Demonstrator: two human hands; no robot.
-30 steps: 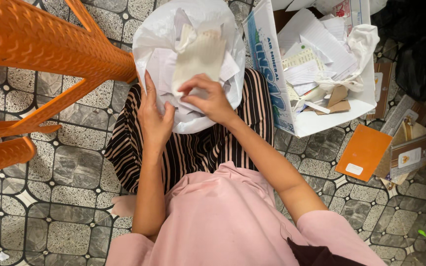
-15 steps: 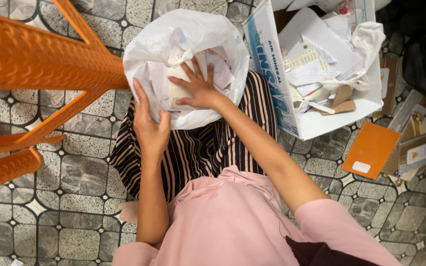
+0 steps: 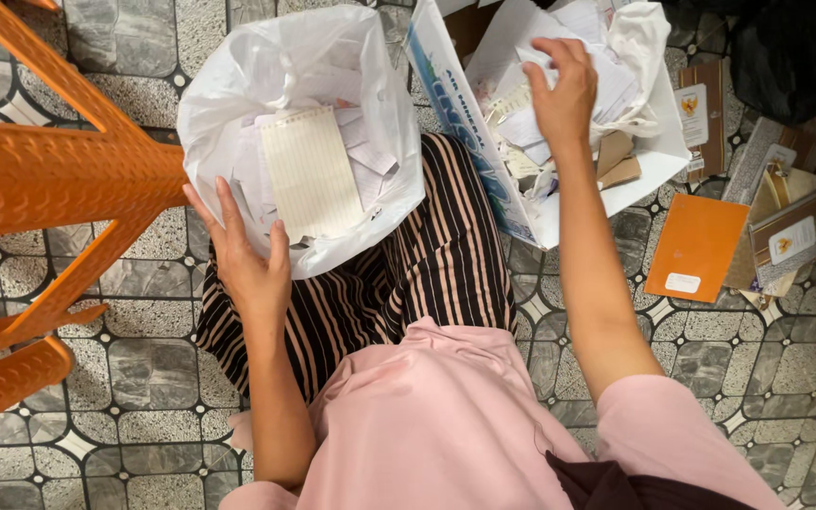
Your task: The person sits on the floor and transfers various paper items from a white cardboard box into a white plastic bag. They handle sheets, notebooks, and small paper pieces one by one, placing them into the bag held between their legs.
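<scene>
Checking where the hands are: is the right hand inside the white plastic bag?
No, the right hand reaches into the cardboard box of papers instead.

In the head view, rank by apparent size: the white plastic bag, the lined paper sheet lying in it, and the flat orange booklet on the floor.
1. White plastic bag, clearly largest.
2. Lined paper sheet.
3. Flat orange booklet.
The sheet and booklet look close; the sheet sits nearer the camera, so that order is unsure.

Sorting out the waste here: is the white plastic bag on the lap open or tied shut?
Open. The white plastic bag gapes, a lined sheet lying inside; the left hand holds its rim.
</scene>
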